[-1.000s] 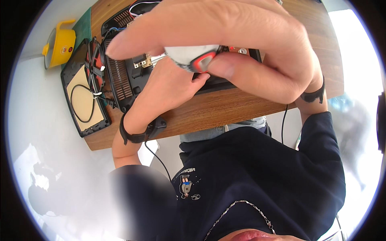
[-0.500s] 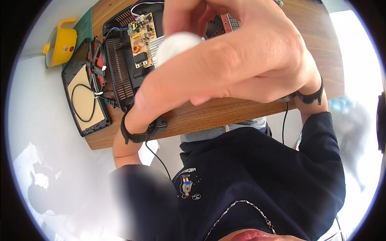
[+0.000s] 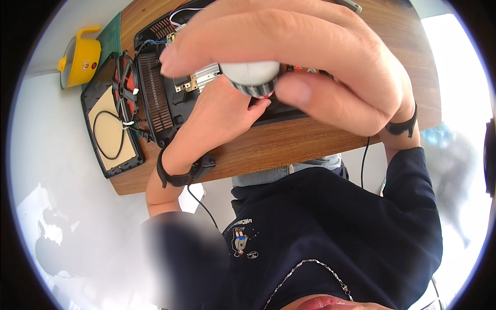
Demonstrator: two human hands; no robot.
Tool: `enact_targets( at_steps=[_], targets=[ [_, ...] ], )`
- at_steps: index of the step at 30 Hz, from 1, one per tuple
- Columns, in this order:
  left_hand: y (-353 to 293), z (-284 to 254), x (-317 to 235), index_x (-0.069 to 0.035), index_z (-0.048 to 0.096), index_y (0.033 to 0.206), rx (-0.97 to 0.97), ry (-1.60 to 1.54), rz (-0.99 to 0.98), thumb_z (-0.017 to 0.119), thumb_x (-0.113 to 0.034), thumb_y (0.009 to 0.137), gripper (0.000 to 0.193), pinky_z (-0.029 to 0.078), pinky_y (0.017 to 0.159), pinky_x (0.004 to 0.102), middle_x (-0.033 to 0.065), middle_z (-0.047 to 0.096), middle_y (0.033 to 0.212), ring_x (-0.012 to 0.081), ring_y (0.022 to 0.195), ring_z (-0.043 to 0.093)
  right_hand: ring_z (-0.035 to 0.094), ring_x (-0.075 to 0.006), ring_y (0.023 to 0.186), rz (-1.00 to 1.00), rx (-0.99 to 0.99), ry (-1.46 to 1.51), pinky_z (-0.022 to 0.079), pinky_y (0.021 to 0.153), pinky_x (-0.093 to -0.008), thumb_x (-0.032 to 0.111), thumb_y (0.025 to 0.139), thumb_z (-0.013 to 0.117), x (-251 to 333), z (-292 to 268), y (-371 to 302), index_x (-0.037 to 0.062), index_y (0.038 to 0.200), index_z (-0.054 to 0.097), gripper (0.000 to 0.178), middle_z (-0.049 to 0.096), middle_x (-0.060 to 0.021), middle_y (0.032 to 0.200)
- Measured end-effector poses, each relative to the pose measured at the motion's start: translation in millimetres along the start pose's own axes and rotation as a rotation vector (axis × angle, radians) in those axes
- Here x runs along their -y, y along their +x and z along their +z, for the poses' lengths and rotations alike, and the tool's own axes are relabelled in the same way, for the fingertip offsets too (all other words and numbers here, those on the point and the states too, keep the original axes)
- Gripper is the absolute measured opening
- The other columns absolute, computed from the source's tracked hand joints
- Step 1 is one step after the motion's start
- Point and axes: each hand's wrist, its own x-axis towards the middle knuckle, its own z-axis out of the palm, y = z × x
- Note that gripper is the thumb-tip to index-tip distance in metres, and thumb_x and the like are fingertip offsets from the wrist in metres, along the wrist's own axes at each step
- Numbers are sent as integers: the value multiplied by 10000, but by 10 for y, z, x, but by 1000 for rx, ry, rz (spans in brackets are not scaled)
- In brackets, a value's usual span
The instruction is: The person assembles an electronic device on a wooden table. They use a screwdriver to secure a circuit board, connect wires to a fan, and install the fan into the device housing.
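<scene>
Gripping one white-topped handle [image 3: 251, 76], one right hand [image 3: 336, 54]; one left hand [image 3: 222, 113], grip indiscernible

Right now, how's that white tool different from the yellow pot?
The white tool is in the right hand, while no hand touches the yellow pot. The white tool shows a dark ridged band; the yellow pot has a yellow handle sticking out. Both look rounded.

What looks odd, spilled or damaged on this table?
Nothing visible looks spilled or broken. The black casing lies open, baring its circuit board, and a black cable loops over the beige sheet at left. The right hand, gripping a white-topped object, hides some of the casing.
</scene>
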Motion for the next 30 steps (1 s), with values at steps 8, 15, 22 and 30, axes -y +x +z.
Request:
enact_targets(
  at_steps=[8, 15, 22, 30],
  targets=[
    [33, -84, -90, -44, 763, 1046, 17, -45, -8, 762, -209, 896, 223, 564, 813, 471, 189, 754, 1019, 393, 982, 706, 712, -326, 904, -15, 3, 18, 550, 746, -377, 155, 911, 766, -28, 10, -13, -81, 1173, 723, 356, 744, -207, 1127],
    [-71, -232, -186, -32, 735, 1142, -27, -179, 18, 744, -179, 904, 280, 570, 825, 452, 191, 748, 1094, 392, 1017, 700, 716, -329, 911, 56, 75, 33, 557, 751, -378, 236, 891, 836, 144, -108, 14, -79, 1173, 729, 436, 738, -196, 1129],
    [20, -137, -228, -36, 730, 1207, 156, -72, -215, 712, -238, 972, 311, 567, 846, 452, 174, 758, 1110, 385, 1034, 712, 717, -318, 917, 49, 55, 7, 561, 760, -372, 240, 897, 835, 86, -41, -28, -74, 1187, 720, 442, 738, -189, 1126],
    [17, -143, -288, -46, 683, 1319, 72, -104, -172, 748, -156, 967, 374, 530, 990, 424, 149, 727, 1241, 309, 1156, 690, 718, -305, 924, 50, 15, -13, 567, 772, -367, 244, 903, 834, 77, 71, 8, -68, 1203, 711, 450, 737, -182, 1121]
  ],
)
